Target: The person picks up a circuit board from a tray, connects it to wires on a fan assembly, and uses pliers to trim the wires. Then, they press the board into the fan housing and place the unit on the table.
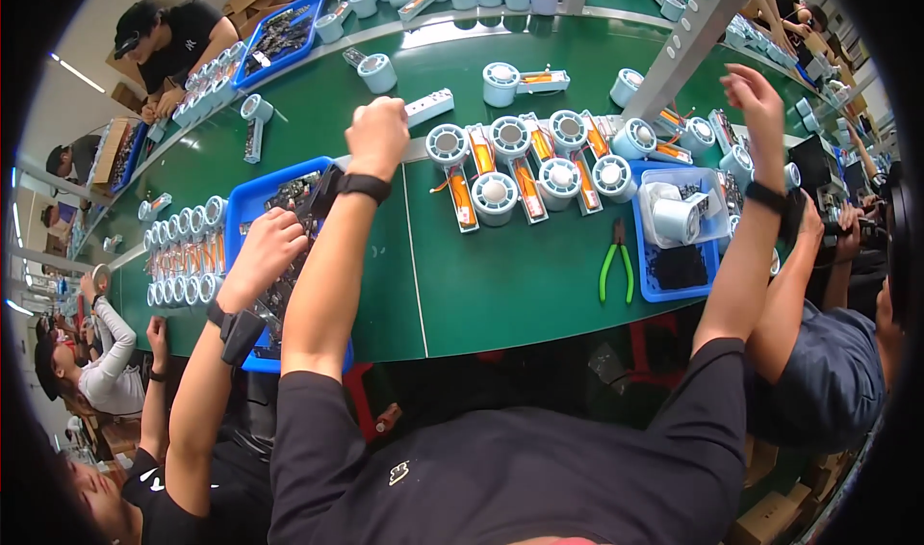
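My left hand (377, 133) is raised above the green table, closed in a fist with its back toward me. Whatever it may hold is hidden. It is nearest to a white power strip (429, 108) and a light blue fan body (376, 72). My right hand (754, 92) is lifted at the right, beyond the grey metal post, its fingers loosely bent and apart, with nothing seen in them. Between my arms lie several light blue fan bodies (496, 196) in two staggered rows, their open handles showing orange parts. Below them rest green-handled cutters (617, 262).
A blue tray (664, 295) at right holds a clear tub (717, 220) and black parts. Left of my left forearm, a co-worker's hand (265, 251) reaches over a blue bin (252, 185). A slanted metal post (685, 49) rises at right. Other people work around the table.
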### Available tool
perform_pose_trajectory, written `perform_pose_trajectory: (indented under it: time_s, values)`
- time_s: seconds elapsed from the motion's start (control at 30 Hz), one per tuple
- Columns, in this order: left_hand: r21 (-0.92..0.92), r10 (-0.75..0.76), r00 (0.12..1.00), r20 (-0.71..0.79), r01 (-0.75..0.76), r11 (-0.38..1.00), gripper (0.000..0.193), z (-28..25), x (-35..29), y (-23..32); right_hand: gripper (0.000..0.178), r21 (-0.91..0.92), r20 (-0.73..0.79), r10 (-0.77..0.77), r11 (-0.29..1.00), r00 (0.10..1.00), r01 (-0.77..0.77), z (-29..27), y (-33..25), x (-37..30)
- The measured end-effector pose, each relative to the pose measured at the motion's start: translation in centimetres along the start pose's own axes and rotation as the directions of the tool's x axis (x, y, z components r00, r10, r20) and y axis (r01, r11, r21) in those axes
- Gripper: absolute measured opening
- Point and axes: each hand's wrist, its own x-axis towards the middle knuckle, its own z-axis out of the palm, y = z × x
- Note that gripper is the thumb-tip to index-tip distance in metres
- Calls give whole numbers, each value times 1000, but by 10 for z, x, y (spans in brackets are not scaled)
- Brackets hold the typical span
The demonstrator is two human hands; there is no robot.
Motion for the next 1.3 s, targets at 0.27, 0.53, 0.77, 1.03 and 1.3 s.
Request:
perform_pose_trajectory:
  time_s: [0.27, 0.53, 0.77, 1.03, 1.3]
  values:
    - [-53, 435, 896, 88, -432, 900, 39, 2, 91, 127, 32, -441, 489, -11, 860, 872, 258, 56, 99, 89]
    - [-195, 414, 807, 420, -365, 910, 50, 50, 112, 146, 35, -823, 379, 46, 473, 924, 314, 103, 136, 63]
    - [-384, 348, 924, -157, -382, 841, 38, -103, 23, 120, 49, -604, -40, 50, 794, 998, -65, -37, 202, 102]
    - [-111, -65, 998, 3, 65, 992, 40, -127, -176, 8, 70, -442, -506, -31, 867, 862, -229, -50, 73, 81]
    - [-226, -83, 991, 101, 104, 968, 59, -78, -212, -2, 53, -107, -436, -359, 931, 825, 349, 14, -129, -9]
